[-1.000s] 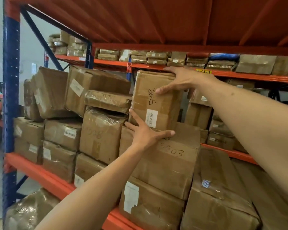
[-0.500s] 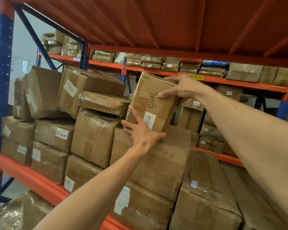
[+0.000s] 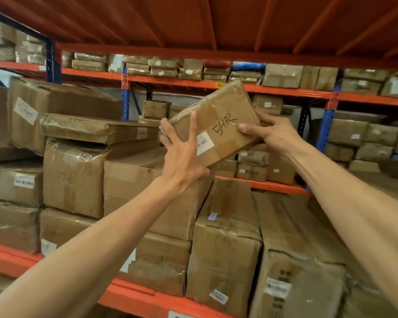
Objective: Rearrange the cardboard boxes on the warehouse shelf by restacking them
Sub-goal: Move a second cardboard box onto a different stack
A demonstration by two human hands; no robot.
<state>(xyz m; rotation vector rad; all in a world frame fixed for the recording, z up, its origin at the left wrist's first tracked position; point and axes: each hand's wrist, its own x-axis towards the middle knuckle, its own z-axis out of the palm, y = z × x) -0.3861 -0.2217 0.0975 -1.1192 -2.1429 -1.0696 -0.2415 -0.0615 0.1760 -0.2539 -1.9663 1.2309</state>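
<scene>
Both hands clamp the small box marked 5472 (image 3: 218, 125): the left hand (image 3: 182, 154) grips its lower left end with fingers spread up the front, and the right hand (image 3: 271, 136) wraps its right end, thumb on the face. The box is tilted, lifted above the big carton (image 3: 152, 184) on the orange shelf beam (image 3: 133, 294). Left of that carton sits a flat wrapped parcel (image 3: 97, 130).

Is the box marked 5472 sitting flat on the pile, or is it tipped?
Tipped. The box is held clear of the pile, its far corner raised, between the left hand and right hand.
</scene>
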